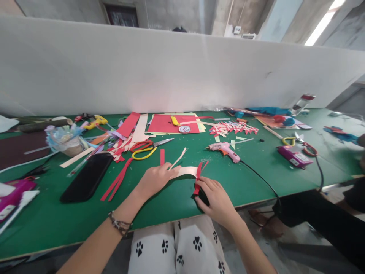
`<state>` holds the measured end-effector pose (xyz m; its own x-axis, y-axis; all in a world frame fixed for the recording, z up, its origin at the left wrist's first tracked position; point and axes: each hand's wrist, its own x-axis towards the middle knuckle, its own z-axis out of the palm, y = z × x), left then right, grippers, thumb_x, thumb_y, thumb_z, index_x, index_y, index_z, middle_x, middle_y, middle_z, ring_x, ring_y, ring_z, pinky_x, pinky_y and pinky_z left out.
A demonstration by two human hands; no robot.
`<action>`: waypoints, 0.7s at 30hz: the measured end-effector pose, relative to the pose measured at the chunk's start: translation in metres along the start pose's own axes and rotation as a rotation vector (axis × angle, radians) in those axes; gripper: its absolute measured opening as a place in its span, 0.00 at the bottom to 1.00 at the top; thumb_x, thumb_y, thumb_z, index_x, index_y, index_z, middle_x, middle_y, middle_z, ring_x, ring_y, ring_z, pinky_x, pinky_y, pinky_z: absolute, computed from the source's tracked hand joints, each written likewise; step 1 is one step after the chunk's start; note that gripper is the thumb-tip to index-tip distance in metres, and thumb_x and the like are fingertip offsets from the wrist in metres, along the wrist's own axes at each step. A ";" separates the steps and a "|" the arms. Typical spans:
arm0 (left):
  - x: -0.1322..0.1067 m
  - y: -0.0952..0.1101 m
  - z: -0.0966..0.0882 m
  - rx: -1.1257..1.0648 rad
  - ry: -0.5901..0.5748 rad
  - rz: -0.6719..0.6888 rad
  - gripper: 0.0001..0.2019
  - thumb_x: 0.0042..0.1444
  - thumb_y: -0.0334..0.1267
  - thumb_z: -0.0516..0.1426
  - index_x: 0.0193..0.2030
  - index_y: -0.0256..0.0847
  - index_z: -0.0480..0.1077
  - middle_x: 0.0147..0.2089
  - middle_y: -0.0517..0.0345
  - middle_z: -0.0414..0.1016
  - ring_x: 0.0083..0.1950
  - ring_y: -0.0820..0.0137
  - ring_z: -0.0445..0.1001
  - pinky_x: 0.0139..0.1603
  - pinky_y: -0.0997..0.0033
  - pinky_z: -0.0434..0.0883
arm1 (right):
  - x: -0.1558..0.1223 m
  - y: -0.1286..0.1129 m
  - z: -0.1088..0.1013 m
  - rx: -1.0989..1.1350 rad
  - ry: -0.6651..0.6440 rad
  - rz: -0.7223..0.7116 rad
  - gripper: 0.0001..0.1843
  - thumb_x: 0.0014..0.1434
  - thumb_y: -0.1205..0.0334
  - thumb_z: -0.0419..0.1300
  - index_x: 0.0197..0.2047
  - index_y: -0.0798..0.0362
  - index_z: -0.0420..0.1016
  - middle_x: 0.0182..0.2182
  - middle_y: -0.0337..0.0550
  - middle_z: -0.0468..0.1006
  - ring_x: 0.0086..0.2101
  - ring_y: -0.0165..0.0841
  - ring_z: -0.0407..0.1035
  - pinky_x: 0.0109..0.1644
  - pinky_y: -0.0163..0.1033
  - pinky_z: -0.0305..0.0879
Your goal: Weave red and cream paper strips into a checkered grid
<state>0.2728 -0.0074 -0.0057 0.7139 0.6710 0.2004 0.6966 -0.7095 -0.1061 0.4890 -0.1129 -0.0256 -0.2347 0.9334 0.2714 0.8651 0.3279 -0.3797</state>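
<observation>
Between my hands a cream paper strip point(187, 171) bows slightly above the green table. The fingers of my left hand point(155, 179) close on its left end, where a narrow cream strip point(179, 158) sticks up. At the right end a red paper strip point(199, 171) crosses the cream one, and my right hand point(212, 196) pinches this red strip near its lower part. A short red strip point(162, 156) lies just beyond my left fingers. Scissors point(145, 148) with red and yellow handles rest farther back, their blades pointing right.
A pink glue gun point(225, 150) lies beyond my right hand, its black cord running off the table's front edge. On the left are a black phone point(87, 178) and paper scraps. Red sheets point(159, 123) and a woven red-and-white piece point(232, 128) lie near the white partition point(171, 68).
</observation>
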 end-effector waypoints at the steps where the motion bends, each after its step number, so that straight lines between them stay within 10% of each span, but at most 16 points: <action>1: 0.001 0.004 -0.001 0.030 -0.022 0.003 0.16 0.63 0.41 0.43 0.54 0.50 0.64 0.44 0.54 0.71 0.30 0.73 0.73 0.26 0.76 0.64 | 0.000 0.000 0.000 0.000 0.000 -0.001 0.18 0.57 0.60 0.52 0.50 0.55 0.65 0.50 0.51 0.69 0.50 0.41 0.63 0.53 0.47 0.58; 7: 0.010 0.027 -0.010 0.128 -0.138 -0.072 0.23 0.58 0.52 0.47 0.46 0.34 0.68 0.34 0.49 0.71 0.32 0.62 0.74 0.25 0.71 0.65 | 0.000 0.001 0.000 0.010 -0.006 0.000 0.17 0.57 0.61 0.53 0.50 0.55 0.65 0.51 0.50 0.69 0.50 0.40 0.62 0.54 0.47 0.58; 21: 0.028 0.038 -0.005 0.120 -0.203 -0.266 0.11 0.57 0.24 0.46 0.40 0.31 0.68 0.34 0.45 0.72 0.31 0.59 0.76 0.26 0.67 0.69 | 0.000 0.000 -0.001 0.011 0.001 -0.012 0.16 0.57 0.61 0.52 0.49 0.55 0.66 0.50 0.51 0.69 0.50 0.40 0.63 0.53 0.47 0.59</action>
<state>0.3184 -0.0165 0.0006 0.4972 0.8667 0.0399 0.8550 -0.4816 -0.1926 0.4890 -0.1132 -0.0249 -0.2439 0.9294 0.2771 0.8575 0.3401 -0.3860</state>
